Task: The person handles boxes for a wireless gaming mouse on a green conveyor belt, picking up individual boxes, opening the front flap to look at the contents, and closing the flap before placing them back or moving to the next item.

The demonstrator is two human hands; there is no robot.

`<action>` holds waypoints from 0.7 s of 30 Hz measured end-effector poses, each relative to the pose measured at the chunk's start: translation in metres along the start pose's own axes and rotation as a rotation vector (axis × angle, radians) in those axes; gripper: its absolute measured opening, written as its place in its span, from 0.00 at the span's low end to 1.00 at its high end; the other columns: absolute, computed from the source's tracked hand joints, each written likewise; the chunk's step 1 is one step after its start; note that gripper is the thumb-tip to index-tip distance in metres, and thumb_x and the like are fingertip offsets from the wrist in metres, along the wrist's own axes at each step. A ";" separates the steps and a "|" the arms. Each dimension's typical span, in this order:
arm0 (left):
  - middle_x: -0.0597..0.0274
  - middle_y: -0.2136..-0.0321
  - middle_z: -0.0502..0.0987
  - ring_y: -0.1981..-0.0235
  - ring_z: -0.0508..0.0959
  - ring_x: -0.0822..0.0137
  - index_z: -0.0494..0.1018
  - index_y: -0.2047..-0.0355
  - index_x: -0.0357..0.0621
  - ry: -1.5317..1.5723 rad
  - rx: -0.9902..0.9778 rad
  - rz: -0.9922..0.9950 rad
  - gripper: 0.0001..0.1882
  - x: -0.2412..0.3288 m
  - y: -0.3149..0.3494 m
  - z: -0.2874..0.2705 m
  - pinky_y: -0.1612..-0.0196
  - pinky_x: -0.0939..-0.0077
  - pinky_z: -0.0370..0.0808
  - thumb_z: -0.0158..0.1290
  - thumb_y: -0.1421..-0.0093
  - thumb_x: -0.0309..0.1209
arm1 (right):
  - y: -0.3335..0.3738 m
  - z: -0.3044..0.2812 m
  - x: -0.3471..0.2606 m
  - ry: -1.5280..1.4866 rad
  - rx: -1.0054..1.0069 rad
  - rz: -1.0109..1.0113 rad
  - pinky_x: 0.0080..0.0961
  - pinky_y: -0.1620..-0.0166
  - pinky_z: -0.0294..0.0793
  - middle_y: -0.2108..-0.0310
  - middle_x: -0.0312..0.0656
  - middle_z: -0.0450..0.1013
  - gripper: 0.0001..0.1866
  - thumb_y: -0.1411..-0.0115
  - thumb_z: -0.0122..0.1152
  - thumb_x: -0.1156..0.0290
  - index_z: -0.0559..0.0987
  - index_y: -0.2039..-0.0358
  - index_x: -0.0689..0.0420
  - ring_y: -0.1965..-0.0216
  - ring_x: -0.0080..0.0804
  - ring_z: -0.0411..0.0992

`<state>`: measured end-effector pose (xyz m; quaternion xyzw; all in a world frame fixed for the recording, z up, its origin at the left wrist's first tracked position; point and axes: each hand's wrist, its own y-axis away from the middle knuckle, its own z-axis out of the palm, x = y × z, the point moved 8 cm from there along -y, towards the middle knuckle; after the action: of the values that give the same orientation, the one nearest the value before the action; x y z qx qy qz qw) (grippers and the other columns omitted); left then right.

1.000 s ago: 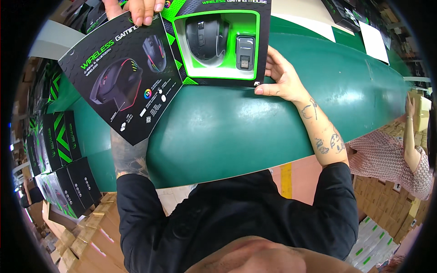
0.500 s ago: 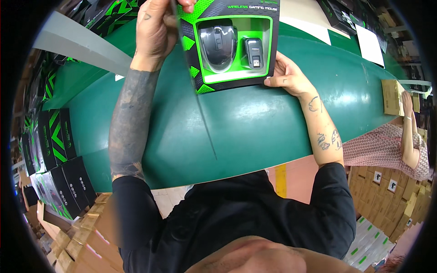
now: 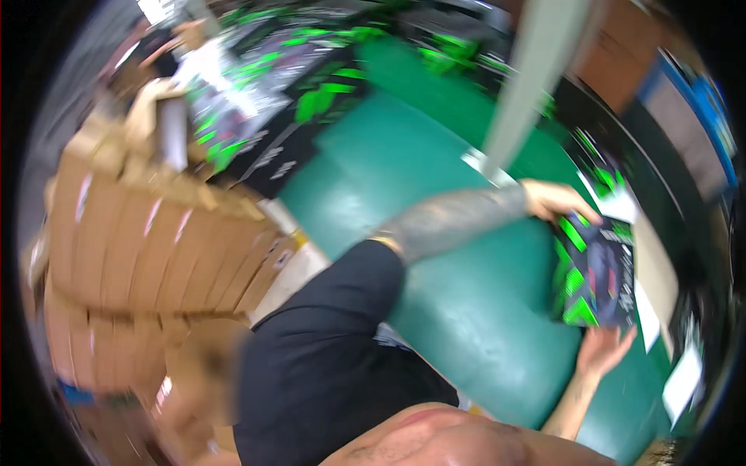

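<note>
A black and green gaming mouse box (image 3: 595,272) is held between my two hands above the green table, at the right of the view. A picture of a dark mouse is on the face turned toward me; motion smears its print. My left hand (image 3: 561,200) is closed on the box's far edge, its tattooed forearm stretched across the table. My right hand (image 3: 604,351) supports the near edge with its fingers partly behind the box.
Brown cartons (image 3: 148,241) are stacked at the left. Black and green boxes, some under clear plastic (image 3: 233,93), stand at the green table's (image 3: 458,311) far left end. A grey post (image 3: 536,85) rises at the table's far side. White sheets (image 3: 646,311) lie beyond my hands.
My view has swung to the left, bringing the carton stack into sight. The box has been turned: its windowed face gave way to one with a printed mouse. Both hands still hold it.
</note>
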<state>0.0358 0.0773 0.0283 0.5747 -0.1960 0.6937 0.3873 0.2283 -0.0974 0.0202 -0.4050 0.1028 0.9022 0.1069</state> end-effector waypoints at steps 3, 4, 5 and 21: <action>0.61 0.50 0.67 0.50 0.66 0.64 0.69 0.54 0.43 0.229 0.227 0.071 0.24 -0.001 -0.016 -0.020 0.47 0.52 0.60 0.56 0.46 0.44 | -0.007 -0.015 -0.004 0.188 -0.124 0.025 0.12 0.65 0.68 0.63 0.38 0.70 0.32 0.37 0.41 0.48 0.59 0.42 0.60 0.69 0.17 0.66; 0.60 0.52 0.68 0.50 0.66 0.65 0.66 0.53 0.43 0.307 0.355 0.199 0.26 0.006 -0.011 -0.031 0.49 0.53 0.62 0.56 0.46 0.45 | -0.007 -0.010 -0.001 0.219 -0.108 0.031 0.13 0.66 0.67 0.64 0.37 0.70 0.30 0.37 0.41 0.50 0.60 0.43 0.61 0.69 0.18 0.66; 0.59 0.53 0.68 0.50 0.66 0.66 0.64 0.52 0.42 0.388 0.479 0.323 0.27 0.010 -0.003 -0.041 0.51 0.53 0.65 0.55 0.46 0.45 | -0.007 -0.009 0.003 0.251 -0.085 0.038 0.14 0.67 0.66 0.66 0.37 0.70 0.29 0.36 0.42 0.53 0.61 0.44 0.61 0.70 0.18 0.65; 0.60 0.71 0.73 0.64 0.73 0.60 0.73 0.74 0.43 -1.273 0.320 0.669 0.07 0.013 0.008 -0.008 0.59 0.69 0.69 0.53 0.48 0.33 | -0.092 0.016 -0.043 2.081 0.018 -0.532 0.41 0.49 0.66 0.49 0.50 0.61 0.26 0.50 0.60 0.63 0.67 0.51 0.55 0.49 0.51 0.61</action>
<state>0.0237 0.0821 0.0396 0.8250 -0.4443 0.3271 -0.1223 0.2700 -0.0101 0.0544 -0.9830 0.0585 0.0609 0.1630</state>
